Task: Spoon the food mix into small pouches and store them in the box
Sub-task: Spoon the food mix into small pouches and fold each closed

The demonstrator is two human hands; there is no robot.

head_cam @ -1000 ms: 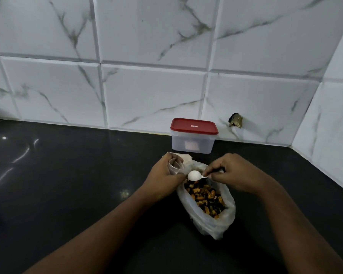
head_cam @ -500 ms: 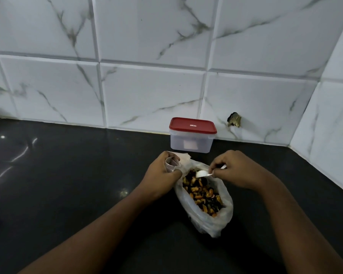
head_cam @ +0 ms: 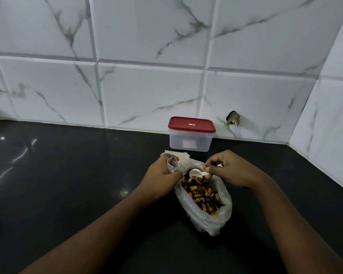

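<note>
White plastic spoon [head_cam: 196,173] is up now with a little food mix [head_cam: 203,194] in it; a moment ago it was dipped down in the bag [head_cam: 210,220]. My right hand [head_cam: 232,169] pinches its handle. My left hand [head_cam: 162,175] curls round a small open pouch [head_cam: 171,164], at nine o'clock from the spoon. I think tipping comes next. At twelve o'clock the box [head_cam: 191,142] waits, red lid [head_cam: 191,124] on.

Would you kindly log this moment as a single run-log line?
step: scooping mix | left hand: holds open pouch | right hand: pinches spoon, loaded, over bag | box: lid on, behind bag
</note>
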